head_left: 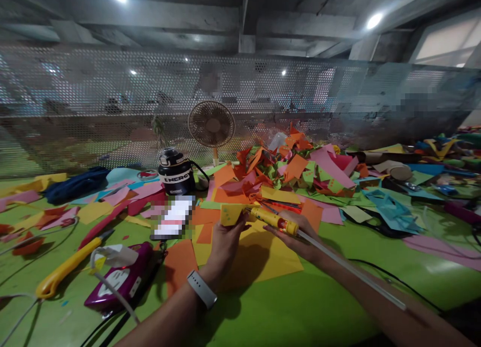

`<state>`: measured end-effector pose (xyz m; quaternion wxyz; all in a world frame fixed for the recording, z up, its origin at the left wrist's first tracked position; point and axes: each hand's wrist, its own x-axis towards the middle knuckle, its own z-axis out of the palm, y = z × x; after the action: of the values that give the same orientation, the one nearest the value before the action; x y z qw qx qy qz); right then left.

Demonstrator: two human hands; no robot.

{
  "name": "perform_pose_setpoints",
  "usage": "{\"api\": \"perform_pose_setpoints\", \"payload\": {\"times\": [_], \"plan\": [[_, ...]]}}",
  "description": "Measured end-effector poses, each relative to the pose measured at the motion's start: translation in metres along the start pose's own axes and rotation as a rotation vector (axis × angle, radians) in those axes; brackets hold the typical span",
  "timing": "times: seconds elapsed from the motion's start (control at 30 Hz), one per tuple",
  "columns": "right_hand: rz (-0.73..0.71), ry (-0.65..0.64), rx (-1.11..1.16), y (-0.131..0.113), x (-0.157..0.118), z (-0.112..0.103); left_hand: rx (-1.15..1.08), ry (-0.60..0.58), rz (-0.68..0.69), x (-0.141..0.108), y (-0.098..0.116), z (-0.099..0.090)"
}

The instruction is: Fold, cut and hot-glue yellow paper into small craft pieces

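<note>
My left hand (226, 240), with a watch on the wrist, pinches a small yellow felt-like piece (230, 214) marked with a few green spots. In my right hand (300, 236) is a yellow hot glue gun (271, 218), its nozzle pointing left at the yellow piece. Whether the nozzle touches the piece I cannot tell. A long translucent glue stick (349, 268) sticks out of the gun's back and runs over my right forearm. Beneath both hands lie a large yellow sheet (276, 267) and an orange sheet (181, 267).
A heap of colourful cut pieces (296, 169) rises behind my hands. To the left are a phone (175, 217), a dark bottle (176, 179), a purple power strip (128, 282) with cables and a yellow-handled tool (69, 269). A fan (211, 125) stands before a perforated metal screen (150, 96).
</note>
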<state>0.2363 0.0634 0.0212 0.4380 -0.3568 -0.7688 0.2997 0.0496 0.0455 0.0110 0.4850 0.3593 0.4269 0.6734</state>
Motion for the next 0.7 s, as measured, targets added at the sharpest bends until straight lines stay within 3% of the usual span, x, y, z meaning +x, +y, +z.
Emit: {"api": "perform_pose_setpoints", "payload": {"times": [0.2, 0.33, 0.53, 0.6, 0.7], "plan": [[-0.287, 0.003, -0.401, 0.009, 0.002, 0.000, -0.004, 0.008, -0.019, 0.001, 0.000, 0.000], [-0.389, 0.120, -0.616, 0.019, 0.002, -0.003, -0.001, 0.033, -0.039, 0.001, 0.000, 0.000], [-0.253, 0.347, -0.627, 0.010, 0.013, -0.019, -0.013, -0.001, -0.082, 0.001, 0.001, -0.001], [-0.189, 0.328, -0.592, 0.004, 0.019, -0.029, -0.019, 0.007, -0.082, 0.002, 0.001, -0.002], [-0.053, 0.199, -0.497, -0.005, 0.028, -0.049, -0.025, -0.005, -0.076, 0.003, 0.002, -0.003]]}}
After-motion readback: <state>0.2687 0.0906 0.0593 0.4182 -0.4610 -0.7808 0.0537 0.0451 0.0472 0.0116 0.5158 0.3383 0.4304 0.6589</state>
